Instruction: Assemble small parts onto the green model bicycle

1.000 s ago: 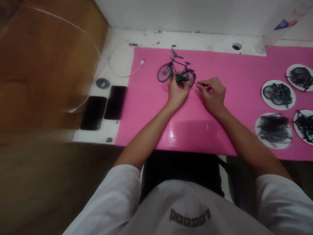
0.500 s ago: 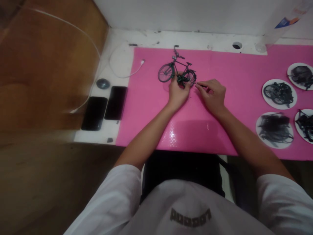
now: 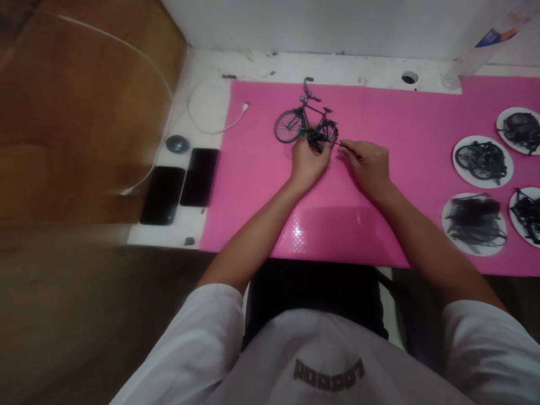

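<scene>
A dark miniature bicycle [image 3: 314, 108] is held upright a little above the pink mat, front wheel to the left. My left hand [image 3: 309, 157] is closed around its lower part near the pedals and rear wheel. Just right of the rear wheel, my right hand [image 3: 366, 163] pinches a thin dark tool [image 3: 346, 146], perhaps a small screwdriver. The tool's tip points at the rear wheel's hub area; whether it touches is too small to tell. Part of the bicycle's underside is hidden behind my left fingers.
White plates [image 3: 459, 177] holding dark bicycle parts stand on the right of the pink mat [image 3: 253, 185]. Two black phones [image 3: 199, 177], a round dark object [image 3: 177, 144] and a white cable [image 3: 211, 133] lie at left. A clear bottle [image 3: 485, 50] stands at the back right.
The bicycle has shifted slightly to the right and its front has tipped a little. My right hand has turned slightly, still pinching the thin tool.
</scene>
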The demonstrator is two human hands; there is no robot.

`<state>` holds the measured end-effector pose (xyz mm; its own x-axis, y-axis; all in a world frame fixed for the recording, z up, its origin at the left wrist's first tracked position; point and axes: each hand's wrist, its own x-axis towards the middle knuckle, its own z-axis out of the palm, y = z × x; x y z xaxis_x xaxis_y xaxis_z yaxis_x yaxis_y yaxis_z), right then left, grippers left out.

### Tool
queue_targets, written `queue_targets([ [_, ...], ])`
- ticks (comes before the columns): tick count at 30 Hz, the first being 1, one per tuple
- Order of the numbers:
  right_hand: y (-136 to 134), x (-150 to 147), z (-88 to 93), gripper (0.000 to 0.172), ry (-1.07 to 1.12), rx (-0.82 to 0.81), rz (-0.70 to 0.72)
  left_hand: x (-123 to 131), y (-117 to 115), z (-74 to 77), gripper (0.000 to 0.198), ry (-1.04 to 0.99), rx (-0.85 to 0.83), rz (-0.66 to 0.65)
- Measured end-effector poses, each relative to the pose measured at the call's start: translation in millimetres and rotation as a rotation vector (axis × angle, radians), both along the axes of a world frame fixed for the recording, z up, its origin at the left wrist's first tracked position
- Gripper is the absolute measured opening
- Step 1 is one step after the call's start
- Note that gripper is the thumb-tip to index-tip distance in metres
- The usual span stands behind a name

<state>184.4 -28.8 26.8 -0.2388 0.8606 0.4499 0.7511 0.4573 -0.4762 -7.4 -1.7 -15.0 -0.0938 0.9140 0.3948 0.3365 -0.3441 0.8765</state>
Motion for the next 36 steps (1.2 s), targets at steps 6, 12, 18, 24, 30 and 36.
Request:
queue_targets([
  [6,1,2,1.4,0.045,0.020,0.016,0.014,2,-2,0.7,0.048,-0.051,-0.037,-0.008],
  [12,4,1,1.2,0.055,0.041,0.027,-0.030,4,0,-1.2,0.057,-0.102,-0.041,-0.047],
  [18,7,4,-2.6,0.073,0.037,0.012,-0.111,10,-3,-2.8,0.060,-0.116,-0.066,-0.081],
  [24,1,-1,3.6,0.062,0.069,-0.016,-0.107,9,-4,-4.3,0.056,-0.129,-0.054,-0.063],
  [30,2,-2,-1.6,0.050,0.100,-0.065,-0.006,9,1,-2.9,0.047,-0.154,-0.064,-0.028],
  [36,11,3,-7.9,0.055,0.135,-0.079,0.013,5,8,-14.6,0.040,-0.104,-0.045,-0.010],
])
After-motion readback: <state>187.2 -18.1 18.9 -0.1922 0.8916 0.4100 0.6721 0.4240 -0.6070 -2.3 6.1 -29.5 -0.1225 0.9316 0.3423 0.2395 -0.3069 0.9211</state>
